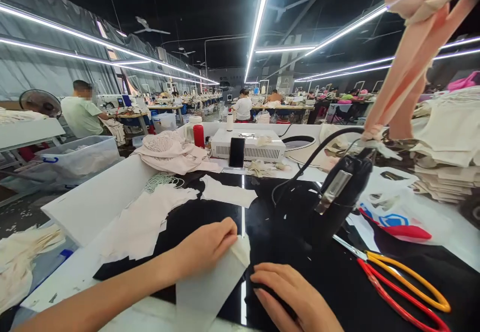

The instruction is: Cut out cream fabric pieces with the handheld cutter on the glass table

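My left hand (215, 242) is closed, fingertips pinched on the edge of a cream-white fabric piece (212, 289), whose corner sticks up beside the fingers. The fabric hangs down towards the front edge of the glossy black work surface (285, 237). To the right, my right hand (294, 294) is low over that surface, its fingers stretched out and slightly bent, holding nothing that I can see. Another flat white fabric piece (228, 192) lies beyond my hands. A layered spread of white pieces (131, 224) lies to the left.
Scissors (397, 277) with red and orange handles lie at right. A black cutter-like device (343, 187) with a cable hangs near them, tied with pink fabric strips (408, 67). Behind stand a phone (236, 152), a white metal box (251, 147) and a red thread spool (198, 136). Other people work farther back.
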Demonstrator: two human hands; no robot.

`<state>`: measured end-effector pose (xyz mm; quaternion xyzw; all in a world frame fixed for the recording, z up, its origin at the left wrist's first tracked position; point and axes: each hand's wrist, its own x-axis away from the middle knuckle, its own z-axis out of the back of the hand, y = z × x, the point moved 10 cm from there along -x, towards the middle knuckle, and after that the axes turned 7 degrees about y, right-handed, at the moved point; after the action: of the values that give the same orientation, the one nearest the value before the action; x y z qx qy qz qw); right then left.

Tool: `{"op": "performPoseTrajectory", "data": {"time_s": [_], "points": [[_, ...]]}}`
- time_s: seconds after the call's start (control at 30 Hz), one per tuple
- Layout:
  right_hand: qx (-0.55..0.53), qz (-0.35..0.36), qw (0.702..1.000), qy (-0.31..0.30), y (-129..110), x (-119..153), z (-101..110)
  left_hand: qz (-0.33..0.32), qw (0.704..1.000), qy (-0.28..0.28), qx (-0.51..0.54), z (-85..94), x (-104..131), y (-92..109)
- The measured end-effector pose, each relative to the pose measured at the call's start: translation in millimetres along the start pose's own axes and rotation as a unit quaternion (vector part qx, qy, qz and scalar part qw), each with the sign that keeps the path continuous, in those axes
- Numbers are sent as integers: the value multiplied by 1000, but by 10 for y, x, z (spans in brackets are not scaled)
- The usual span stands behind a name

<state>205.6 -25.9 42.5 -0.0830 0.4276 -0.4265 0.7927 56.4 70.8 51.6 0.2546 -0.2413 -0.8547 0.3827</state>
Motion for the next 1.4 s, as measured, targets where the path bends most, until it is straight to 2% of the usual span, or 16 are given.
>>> {"op": "performPoseTrajectory", "data": {"time_s": [0.13,0.23,0.3,0.4,0.57,0.73,0.9,1.03,1.13,1.2,1.3,1.4], "points": [[-122,-174,974,-76,209,-200,-482,43,989,75,121,322,-188,-22],[-208,-221,949,-87,230,-413,-738,75,972,113,190,518,-291,-137],[-221,-227,946,-72,308,-598,-814,90,964,135,210,654,-345,-265],[-208,-227,951,-24,575,-897,-771,106,956,165,218,846,-427,-508],[-160,-248,953,69,1190,-1267,-477,128,950,194,207,997,-663,-892],[-117,-283,945,112,1686,-1431,-328,129,954,234,139,1023,-951,-1122],[-60,-294,948,105,2013,-1534,-396,118,967,219,45,918,-1083,-1259],[4,-261,963,67,2078,-1581,-525,116,977,178,-20,746,-1046,-1399],[53,-201,977,41,1972,-1572,-577,123,981,140,-59,612,-979,-1478],[81,-163,982,41,1876,-1545,-553,124,982,122,-76,590,-934,-1485],[106,-122,984,69,1755,-1501,-463,130,980,116,-97,756,-850,-1485],[104,-89,987,83,1635,-1471,-442,165,969,127,-130,1161,-659,-1600]]}}
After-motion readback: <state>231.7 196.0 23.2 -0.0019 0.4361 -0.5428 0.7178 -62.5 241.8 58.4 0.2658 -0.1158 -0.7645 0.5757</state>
